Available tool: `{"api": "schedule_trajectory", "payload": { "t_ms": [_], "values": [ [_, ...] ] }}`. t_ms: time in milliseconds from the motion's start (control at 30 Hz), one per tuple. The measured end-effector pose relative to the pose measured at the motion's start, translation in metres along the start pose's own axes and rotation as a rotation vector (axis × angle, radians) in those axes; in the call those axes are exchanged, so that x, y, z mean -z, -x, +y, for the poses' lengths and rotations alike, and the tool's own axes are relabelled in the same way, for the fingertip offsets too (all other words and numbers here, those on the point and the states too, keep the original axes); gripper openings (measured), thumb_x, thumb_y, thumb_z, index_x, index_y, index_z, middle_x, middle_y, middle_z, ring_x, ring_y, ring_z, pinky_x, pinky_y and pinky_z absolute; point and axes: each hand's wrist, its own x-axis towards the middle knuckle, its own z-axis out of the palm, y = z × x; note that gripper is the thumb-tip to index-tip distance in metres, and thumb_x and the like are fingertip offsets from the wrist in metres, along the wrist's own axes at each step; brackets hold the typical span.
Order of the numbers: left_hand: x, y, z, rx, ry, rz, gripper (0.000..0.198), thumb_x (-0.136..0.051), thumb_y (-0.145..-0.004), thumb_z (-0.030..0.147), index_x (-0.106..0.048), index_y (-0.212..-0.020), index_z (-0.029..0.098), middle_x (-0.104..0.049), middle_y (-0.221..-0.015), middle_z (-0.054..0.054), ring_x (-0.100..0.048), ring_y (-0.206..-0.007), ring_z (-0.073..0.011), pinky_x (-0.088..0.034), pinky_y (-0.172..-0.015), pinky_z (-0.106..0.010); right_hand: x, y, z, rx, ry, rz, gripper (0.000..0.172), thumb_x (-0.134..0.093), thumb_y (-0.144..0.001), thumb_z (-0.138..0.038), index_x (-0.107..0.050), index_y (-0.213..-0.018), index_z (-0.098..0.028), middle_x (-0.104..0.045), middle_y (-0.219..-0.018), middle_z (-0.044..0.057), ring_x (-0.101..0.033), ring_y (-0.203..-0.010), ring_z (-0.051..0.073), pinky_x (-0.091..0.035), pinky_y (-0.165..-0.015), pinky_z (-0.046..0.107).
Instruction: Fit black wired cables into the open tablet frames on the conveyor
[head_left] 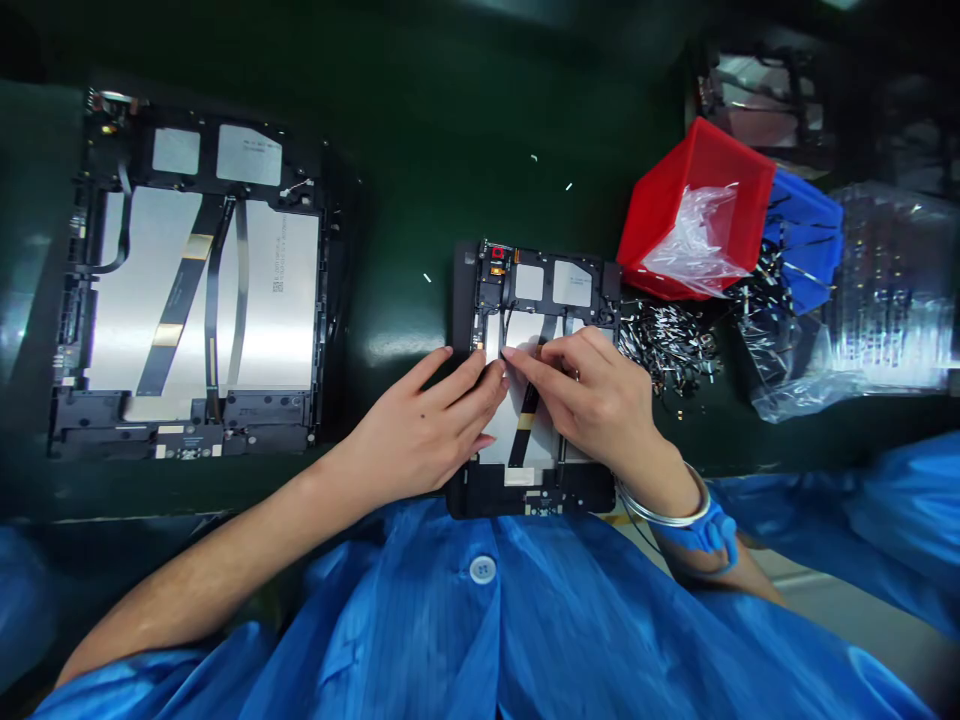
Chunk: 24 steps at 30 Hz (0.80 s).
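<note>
An opened tablet (491,455) lies in front of me, its silvery battery, black frame and flat ribbon cable (524,432) exposed. My left hand (424,425) rests over the tablet's left edge, fingers stretched out and fingertips touching the inside near a thin black cable (508,322). From the right, my right hand (600,395) reaches over the battery. Its index finger points to the same spot by the cable, and its other fingers are bent inward. Whatever is between those fingers is too small or too hidden to make out. A wrist strap (709,535) circles my right wrist.
Stacks of opened tablets (289,290) stand at left. At right are a red bin (649,225) with clear plastic, a blue bin (814,215), a heap of small metallic strips (664,340) and clear trays (892,290). Small white scraps dot the green table (405,150).
</note>
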Motion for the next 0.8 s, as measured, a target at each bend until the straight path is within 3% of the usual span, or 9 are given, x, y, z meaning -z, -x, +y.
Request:
{"api": "schedule_trajectory", "payload": {
  "t_ms": [267, 400, 533, 667, 800],
  "values": [
    [0.002, -0.001, 0.000, 0.011, 0.000, -0.004, 0.041, -0.036, -0.102, 0.026, -0.060, -0.126, 0.005, -0.064, -0.128, -0.012, -0.055, -0.123, -0.0279, -0.041, -0.102, -0.043, 0.000, 0.002, 0.002, 0.013, 0.008, -0.015, 0.036, -0.051, -0.088, -0.005, -0.069, -0.111, -0.026, -0.060, -0.073, 0.002, -0.048, -0.070, 0.016, -0.037, -0.055, 0.027],
    [0.001, 0.001, -0.001, 0.010, 0.024, 0.002, 0.041, -0.038, -0.101, 0.028, -0.061, -0.126, 0.005, -0.062, -0.131, -0.014, -0.055, -0.123, -0.0290, -0.041, -0.102, -0.043, -0.001, -0.008, 0.003, -0.229, -0.201, 0.043, 0.024, -0.055, -0.091, -0.017, -0.069, -0.110, -0.022, -0.061, -0.073, 0.001, -0.051, -0.070, 0.015, -0.040, -0.060, 0.028],
    [0.000, 0.000, -0.002, 0.029, 0.032, 0.011, 0.044, -0.036, -0.101, 0.032, -0.061, -0.126, 0.005, -0.060, -0.134, -0.016, -0.055, -0.124, -0.0299, -0.041, -0.101, -0.044, -0.007, -0.032, 0.011, -0.552, -0.531, 0.015, 0.016, -0.066, -0.082, -0.019, -0.071, -0.097, -0.019, -0.053, -0.063, -0.004, -0.044, -0.056, 0.010, -0.039, -0.057, 0.027],
    [-0.001, -0.001, -0.004, 0.022, 0.034, 0.008, 0.047, -0.032, -0.102, 0.033, -0.062, -0.126, 0.006, -0.061, -0.133, -0.014, -0.055, -0.124, -0.0295, -0.040, -0.100, -0.044, -0.015, -0.047, 0.019, -0.625, -0.682, -0.055, 0.002, -0.071, -0.073, -0.017, -0.069, -0.074, -0.018, -0.050, -0.059, -0.006, -0.041, -0.056, 0.009, -0.035, -0.057, 0.026],
    [-0.001, -0.001, -0.005, 0.019, 0.047, 0.000, 0.047, -0.031, -0.102, 0.033, -0.061, -0.126, 0.007, -0.060, -0.134, -0.013, -0.053, -0.125, -0.0288, -0.038, -0.102, -0.043, -0.016, -0.048, 0.019, -0.629, -0.672, -0.059, 0.003, -0.069, -0.073, -0.017, -0.068, -0.071, -0.018, -0.051, -0.059, -0.005, -0.042, -0.057, 0.009, -0.035, -0.058, 0.026]
  ]
}}
